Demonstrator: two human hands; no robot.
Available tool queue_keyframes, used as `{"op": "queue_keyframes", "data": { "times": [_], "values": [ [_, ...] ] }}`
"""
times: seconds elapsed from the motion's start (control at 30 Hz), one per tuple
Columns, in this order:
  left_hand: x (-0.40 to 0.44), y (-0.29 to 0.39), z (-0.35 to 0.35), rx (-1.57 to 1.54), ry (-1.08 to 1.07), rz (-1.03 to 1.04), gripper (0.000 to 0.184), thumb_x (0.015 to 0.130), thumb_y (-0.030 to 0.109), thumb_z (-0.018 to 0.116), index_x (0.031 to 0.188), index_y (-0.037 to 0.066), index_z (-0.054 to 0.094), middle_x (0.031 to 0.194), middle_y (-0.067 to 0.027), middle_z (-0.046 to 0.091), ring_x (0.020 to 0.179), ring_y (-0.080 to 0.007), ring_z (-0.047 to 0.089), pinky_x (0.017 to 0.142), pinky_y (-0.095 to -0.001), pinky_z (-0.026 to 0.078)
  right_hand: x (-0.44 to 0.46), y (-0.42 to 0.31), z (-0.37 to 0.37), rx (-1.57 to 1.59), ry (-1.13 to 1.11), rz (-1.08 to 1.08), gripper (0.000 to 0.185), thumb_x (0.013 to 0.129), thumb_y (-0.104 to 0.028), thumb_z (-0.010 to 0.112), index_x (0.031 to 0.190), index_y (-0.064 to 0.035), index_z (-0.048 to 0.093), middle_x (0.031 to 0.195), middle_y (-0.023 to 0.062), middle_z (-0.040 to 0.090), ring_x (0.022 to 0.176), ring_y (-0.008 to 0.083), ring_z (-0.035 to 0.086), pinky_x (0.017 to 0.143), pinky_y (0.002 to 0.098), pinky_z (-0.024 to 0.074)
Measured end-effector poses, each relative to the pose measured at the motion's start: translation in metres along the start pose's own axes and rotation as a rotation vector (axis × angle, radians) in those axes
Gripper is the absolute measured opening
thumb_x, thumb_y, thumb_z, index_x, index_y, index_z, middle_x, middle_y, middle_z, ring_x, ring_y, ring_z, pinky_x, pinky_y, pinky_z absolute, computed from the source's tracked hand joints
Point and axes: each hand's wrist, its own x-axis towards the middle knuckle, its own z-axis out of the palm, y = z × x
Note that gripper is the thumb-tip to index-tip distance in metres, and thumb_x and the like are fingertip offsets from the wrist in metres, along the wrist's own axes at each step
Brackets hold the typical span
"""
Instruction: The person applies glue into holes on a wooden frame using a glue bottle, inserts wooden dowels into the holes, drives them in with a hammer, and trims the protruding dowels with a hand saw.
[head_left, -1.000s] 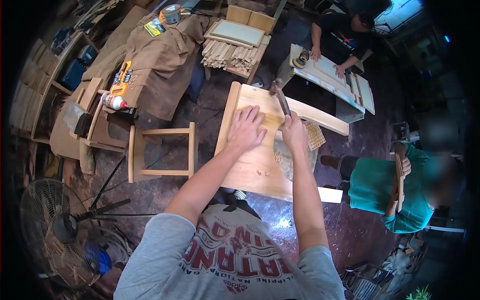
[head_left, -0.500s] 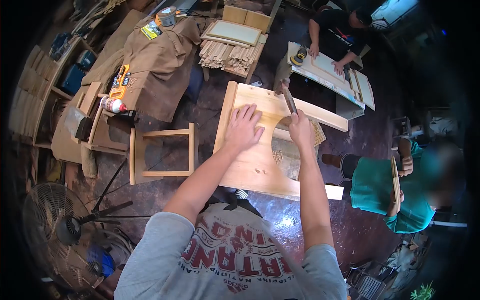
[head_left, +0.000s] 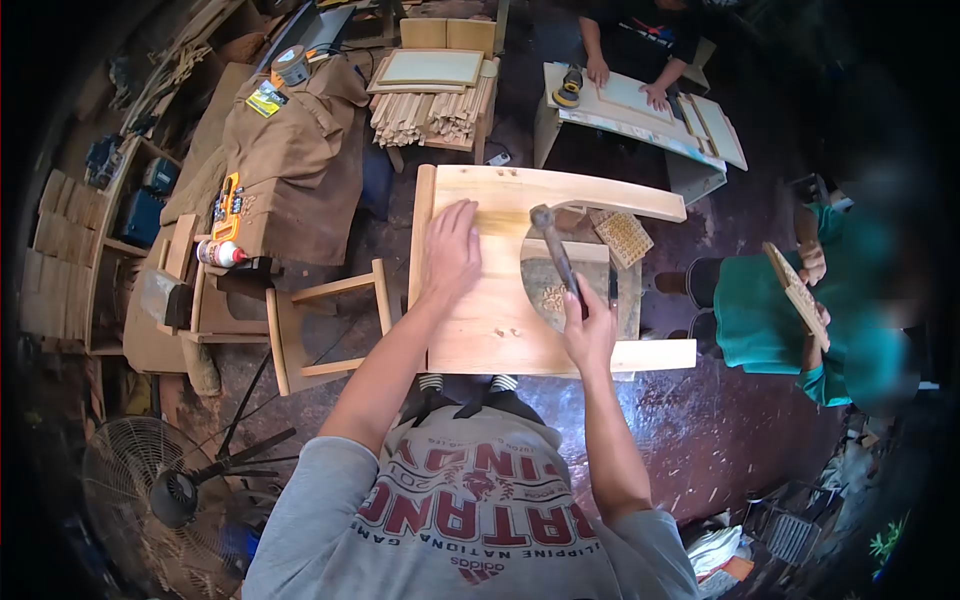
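My left hand (head_left: pixel 452 250) lies on the left part of a pale wooden piece (head_left: pixel 490 290) with a curved cutout, its fingers pressed together near the thick left edge; nothing shows in its grip. In my right hand (head_left: pixel 590 325) is a hammer (head_left: pixel 557 250), its head over the rim of the cutout and its handle pointing toward me. Small wooden plugs (head_left: pixel 508 332) stick up from the near part of the piece, with others at its far edge. Through the cutout, more small plugs (head_left: pixel 553 297) show on a surface below.
A wooden frame (head_left: pixel 330 370) stands at left, near a cloth-covered table (head_left: pixel 300 150) and a fan (head_left: pixel 172 495). Stacked wood strips (head_left: pixel 430 118) are behind. One person works at a bench (head_left: pixel 640 135) with a sander (head_left: pixel 568 88); another, at right, holds a wooden piece (head_left: pixel 795 295).
The camera view has turned, and the wooden piece now appears straighter. My right hand and the hammer have moved closer to me, away from the piece's far edge. My left hand's fingers have drawn together.
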Motion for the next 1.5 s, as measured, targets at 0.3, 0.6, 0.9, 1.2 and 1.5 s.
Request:
{"op": "queue_keyframes", "data": {
  "times": [0.3,0.6,0.9,1.2,1.5],
  "values": [
    [-0.027,0.011,0.003,0.092,0.491,0.106,0.051,0.103,0.023,0.051,0.147,-0.003,0.051,0.155,-0.0233,0.048,0.148,-0.0425,0.039,0.124,-0.0563,0.026,0.037,0.0,0.055,-0.064,0.047,-0.411,0.035,0.084,-0.019,0.083,0.119,-0.0163,0.081,0.098,0.0099,0.075,0.089,0.0309,0.072,0.079,0.0426,0.0597],
    [-0.014,0.025,0.023,0.371,-0.07,0.122,0.045,0.091,0.019,0.069,0.134,0.009,0.068,0.155,-0.0159,0.056,0.146,-0.0371,0.046,0.124,-0.0559,0.027,-0.04,0.038,-0.053,0.469,-0.065,-0.604,0.008,0.072,-0.004,0.078,0.08,-0.0046,0.076,0.076,0.0076,0.069,0.061,0.0267,0.065,0.057,0.0359,0.0539],
    [-0.006,0.008,0.038,0.516,-0.226,0.161,0.064,0.094,0.055,0.066,0.139,0.01,0.066,0.16,-0.0189,0.05,0.153,-0.0411,0.038,0.127,-0.0594,0.019,-0.06,0.445,-0.011,-0.328,-0.174,0.692,0.043,0.094,-0.026,0.076,0.13,-0.005,0.064,0.108,0.021,0.069,0.098,0.0367,0.069,0.087,0.0492,0.0551],
    [-0.01,-0.001,0.04,0.521,-0.262,0.194,0.062,0.085,0.055,0.072,0.122,0.006,0.071,0.144,-0.0195,0.061,0.142,-0.0404,0.052,0.125,-0.0621,0.02,0.048,0.586,0.069,-0.393,-0.296,0.672,0.06,0.084,-0.039,0.081,0.129,-0.0031,0.066,0.109,0.0273,0.075,0.103,0.0436,0.072,0.092,0.0531,0.0563],
    [-0.008,0.015,0.028,0.453,-0.203,0.195,0.053,0.086,0.046,0.078,0.124,0.011,0.071,0.143,-0.0131,0.063,0.14,-0.0354,0.054,0.121,-0.0593,0.027,-0.1,0.576,-0.05,1.077,-0.232,1.046,0.014,0.1,-0.011,0.065,0.112,-0.0041,0.068,0.077,0.0086,0.068,0.063,0.0202,0.068,0.059,0.0368,0.0595]
  ]
}}
